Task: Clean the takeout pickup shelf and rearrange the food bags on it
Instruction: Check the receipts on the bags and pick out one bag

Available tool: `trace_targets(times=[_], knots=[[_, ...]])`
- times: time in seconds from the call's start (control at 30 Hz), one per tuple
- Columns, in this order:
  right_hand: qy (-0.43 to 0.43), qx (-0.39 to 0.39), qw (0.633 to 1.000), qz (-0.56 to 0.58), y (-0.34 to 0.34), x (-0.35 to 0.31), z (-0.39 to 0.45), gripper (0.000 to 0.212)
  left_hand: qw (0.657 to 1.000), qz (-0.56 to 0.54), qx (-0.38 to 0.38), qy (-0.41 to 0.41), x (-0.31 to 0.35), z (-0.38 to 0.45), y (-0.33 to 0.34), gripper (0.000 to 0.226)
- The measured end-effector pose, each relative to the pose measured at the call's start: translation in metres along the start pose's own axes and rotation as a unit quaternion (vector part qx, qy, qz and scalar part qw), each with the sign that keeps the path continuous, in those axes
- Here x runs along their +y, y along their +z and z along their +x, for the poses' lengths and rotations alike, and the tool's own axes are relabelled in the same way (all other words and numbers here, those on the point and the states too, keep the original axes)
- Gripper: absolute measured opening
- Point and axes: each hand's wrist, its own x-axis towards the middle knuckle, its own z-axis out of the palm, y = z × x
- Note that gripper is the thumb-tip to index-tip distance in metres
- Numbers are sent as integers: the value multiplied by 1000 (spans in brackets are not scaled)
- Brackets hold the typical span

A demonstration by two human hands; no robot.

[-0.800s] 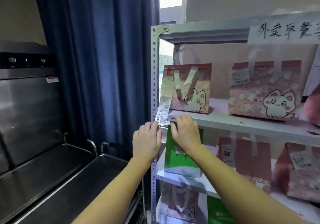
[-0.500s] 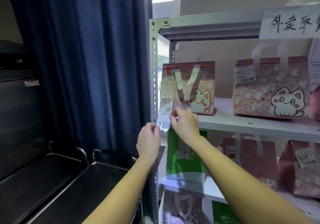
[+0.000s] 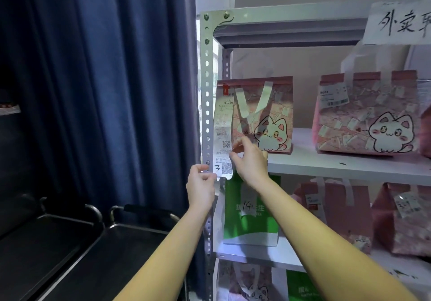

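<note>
A grey metal shelf [image 3: 345,166] holds food bags on several levels. At the upper board's left end stands a pink cat-print bag [image 3: 265,105] with a long white receipt [image 3: 222,135] hanging down its left front. My left hand [image 3: 201,184] pinches the receipt's bottom corner by the handwritten number. My right hand [image 3: 248,158] pinches the receipt's right edge just in front of the bag. A second pink cat bag [image 3: 366,114] stands to the right. One level down, a green and white bag [image 3: 250,209] marked 14 sits under my right hand.
More pink bags [image 3: 335,209] fill the middle board, with other bags on the board below. A handwritten paper sign [image 3: 401,24] hangs on the top rail. A blue curtain [image 3: 116,86] hangs left of the shelf post [image 3: 207,105]. Dark metal trays [image 3: 77,249] lie at lower left.
Both hands have risen along the receipt: the right hand moved from the shelf edge up to the receipt's right side, the left now pinches its bottom corner. The view has shifted right.
</note>
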Motion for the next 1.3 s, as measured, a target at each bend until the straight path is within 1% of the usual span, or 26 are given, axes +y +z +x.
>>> trace_targets(times=[0.27, 0.47, 0.7, 0.83, 0.9, 1.0, 1.1, 1.3], knots=[[-29, 24, 991, 125, -13, 2, -13, 15, 1000, 5, -8, 23, -5, 0, -1, 24], [-37, 8, 996, 84, -17, -1, -16, 14, 997, 56, -14, 50, -4, -6, -5, 17], [-47, 3, 998, 31, -22, 6, -14, 11, 990, 89, 4, 106, 3, -9, -6, 22], [-26, 8, 998, 48, -32, 18, -14, 12, 986, 97, 5, 139, 18, -13, 2, 24], [-27, 22, 997, 68, -43, 23, -16, 12, 985, 86, -6, 147, 28, -16, 9, 23], [-32, 64, 994, 79, -65, 36, -17, 12, 983, 64, -24, 168, 45, -22, 27, 18], [-9, 83, 995, 58, -91, 51, -20, 13, 979, 41, -58, 192, 59, -29, 52, 13], [9, 127, 992, 17, -147, 85, -28, 15, 962, 36, -131, 237, 83, -45, 113, 15]])
